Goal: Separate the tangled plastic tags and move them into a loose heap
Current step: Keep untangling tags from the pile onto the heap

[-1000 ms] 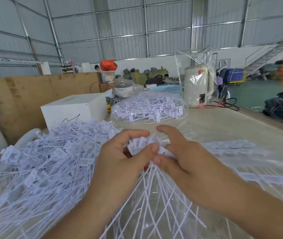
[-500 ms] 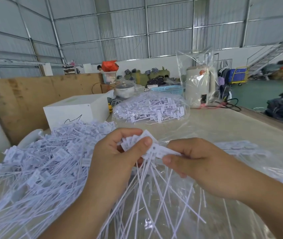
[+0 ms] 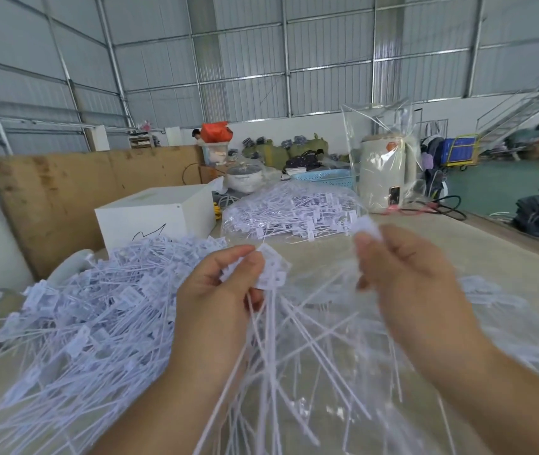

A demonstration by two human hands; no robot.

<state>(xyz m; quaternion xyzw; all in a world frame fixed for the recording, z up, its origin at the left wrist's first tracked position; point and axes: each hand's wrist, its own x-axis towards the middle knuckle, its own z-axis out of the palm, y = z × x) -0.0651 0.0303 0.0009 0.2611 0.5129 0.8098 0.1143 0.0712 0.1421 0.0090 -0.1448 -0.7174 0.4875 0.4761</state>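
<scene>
Fingers of the left hand pinch a bunch of tags by their heads, tails hanging toward the near edge. Right hand pinches a few tags, apart from the bunch. Loose heap lies left on the bench; a bagged lot sits farther back.

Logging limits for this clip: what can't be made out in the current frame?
- Head view: how many tags the right hand pinches; motion blur.
- Whether the left hand's bunch is still tangled; its strands cross and run off the bottom edge.
- Print on the tags in the loose heap; too small.
</scene>
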